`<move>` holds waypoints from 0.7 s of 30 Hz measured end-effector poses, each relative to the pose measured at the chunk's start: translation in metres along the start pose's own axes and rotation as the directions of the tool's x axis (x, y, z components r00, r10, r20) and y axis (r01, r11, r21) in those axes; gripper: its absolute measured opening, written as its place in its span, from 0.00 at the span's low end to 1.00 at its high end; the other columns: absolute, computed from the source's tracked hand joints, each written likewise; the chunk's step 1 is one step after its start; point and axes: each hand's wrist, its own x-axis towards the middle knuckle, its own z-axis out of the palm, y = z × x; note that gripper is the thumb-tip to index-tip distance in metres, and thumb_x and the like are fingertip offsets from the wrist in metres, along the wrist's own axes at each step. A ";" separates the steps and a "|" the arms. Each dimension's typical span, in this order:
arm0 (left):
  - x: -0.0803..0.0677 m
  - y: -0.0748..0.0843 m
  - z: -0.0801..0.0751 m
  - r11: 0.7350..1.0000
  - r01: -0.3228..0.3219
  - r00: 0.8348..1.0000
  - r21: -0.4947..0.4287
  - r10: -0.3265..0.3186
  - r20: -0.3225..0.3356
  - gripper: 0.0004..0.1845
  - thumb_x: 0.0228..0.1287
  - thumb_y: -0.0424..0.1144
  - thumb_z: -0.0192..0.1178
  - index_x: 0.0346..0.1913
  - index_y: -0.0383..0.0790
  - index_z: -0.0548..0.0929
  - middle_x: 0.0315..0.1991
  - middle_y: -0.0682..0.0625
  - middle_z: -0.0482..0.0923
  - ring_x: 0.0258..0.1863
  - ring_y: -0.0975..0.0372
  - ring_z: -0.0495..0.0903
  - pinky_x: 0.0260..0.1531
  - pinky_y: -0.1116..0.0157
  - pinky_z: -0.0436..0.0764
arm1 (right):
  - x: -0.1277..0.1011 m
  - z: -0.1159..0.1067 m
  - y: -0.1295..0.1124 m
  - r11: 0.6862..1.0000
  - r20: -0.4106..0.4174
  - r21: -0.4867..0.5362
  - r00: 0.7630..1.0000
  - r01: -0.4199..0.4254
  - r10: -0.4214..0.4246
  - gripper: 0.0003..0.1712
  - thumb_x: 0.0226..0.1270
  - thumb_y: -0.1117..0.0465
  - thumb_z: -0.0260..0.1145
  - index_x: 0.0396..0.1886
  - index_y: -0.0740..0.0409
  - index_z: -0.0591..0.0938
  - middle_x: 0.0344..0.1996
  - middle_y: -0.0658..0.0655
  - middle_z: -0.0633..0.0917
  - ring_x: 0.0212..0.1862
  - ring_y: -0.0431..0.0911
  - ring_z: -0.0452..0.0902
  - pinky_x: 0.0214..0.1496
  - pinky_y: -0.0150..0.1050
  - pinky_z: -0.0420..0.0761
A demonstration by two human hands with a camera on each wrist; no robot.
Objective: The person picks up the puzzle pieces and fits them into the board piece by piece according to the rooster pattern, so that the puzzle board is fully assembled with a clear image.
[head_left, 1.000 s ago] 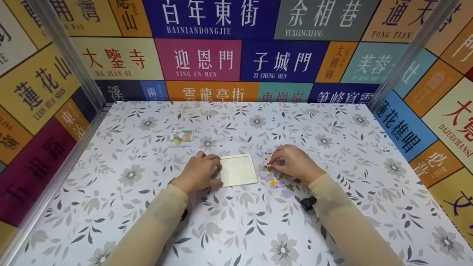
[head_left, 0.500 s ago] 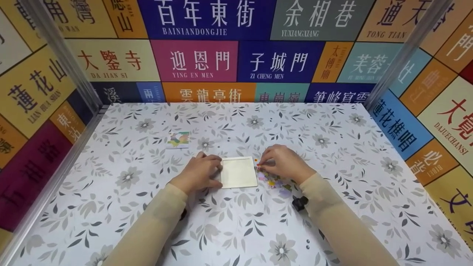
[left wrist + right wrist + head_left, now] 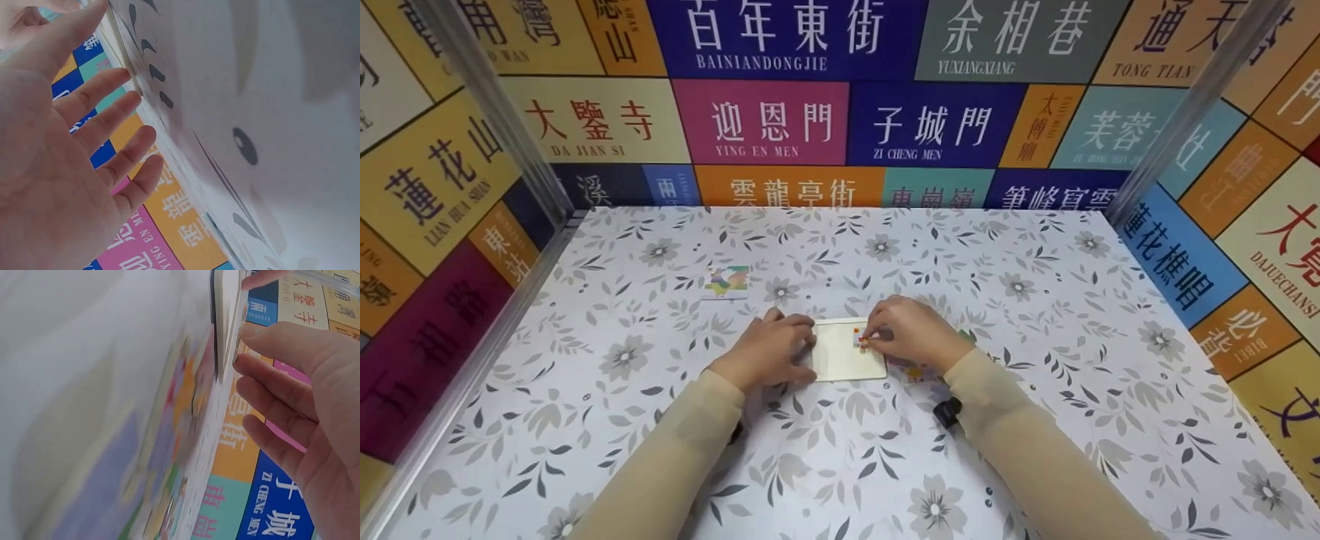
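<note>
both hands flank tray edges.

The back wall carries coloured sign panels: a blue panel reads "BAINIANDONGJIE", a grey panel "YUNXIANGXIANG", a pink panel "YING EN MEN", a dark blue panel "ZI CHENG MEN", and a cream panel "DA JIAN SI". The left wall's yellow panel reads "LIAN HUA SHAN".
</note>
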 end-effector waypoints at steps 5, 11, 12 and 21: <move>0.002 0.001 -0.001 1.000 0.014 1.000 0.012 -0.014 0.009 0.30 0.56 0.55 0.75 0.60 0.47 0.85 0.74 0.52 0.72 0.65 0.49 0.69 0.65 0.45 0.71 | 0.011 0.003 -0.008 0.999 -0.001 -0.032 1.000 0.018 -0.018 0.05 0.66 0.56 0.74 0.38 0.49 0.93 0.40 0.49 0.90 0.45 0.47 0.84 0.51 0.44 0.84; 0.003 0.001 0.001 1.000 0.009 1.000 0.015 -0.009 0.012 0.31 0.57 0.55 0.75 0.61 0.45 0.84 0.74 0.51 0.71 0.64 0.49 0.70 0.64 0.44 0.72 | 0.020 0.011 -0.015 0.996 -0.017 -0.084 1.000 0.022 -0.023 0.04 0.65 0.58 0.74 0.36 0.47 0.93 0.39 0.48 0.90 0.45 0.47 0.84 0.51 0.43 0.84; 0.002 0.001 0.001 1.000 0.009 1.000 0.020 -0.009 0.013 0.31 0.57 0.56 0.75 0.61 0.45 0.84 0.74 0.51 0.71 0.64 0.49 0.70 0.63 0.44 0.72 | 0.022 0.013 -0.016 0.996 -0.017 -0.084 1.000 0.022 -0.023 0.04 0.65 0.58 0.74 0.36 0.47 0.93 0.39 0.48 0.90 0.45 0.47 0.84 0.51 0.43 0.83; 0.000 0.001 0.000 1.000 -0.018 1.000 0.025 0.018 -0.008 0.30 0.57 0.54 0.75 0.60 0.44 0.84 0.73 0.48 0.73 0.62 0.46 0.72 0.59 0.44 0.75 | 0.032 0.018 -0.026 0.993 -0.018 -0.099 0.998 0.057 -0.060 0.04 0.63 0.60 0.74 0.36 0.48 0.93 0.38 0.49 0.90 0.44 0.49 0.84 0.50 0.47 0.82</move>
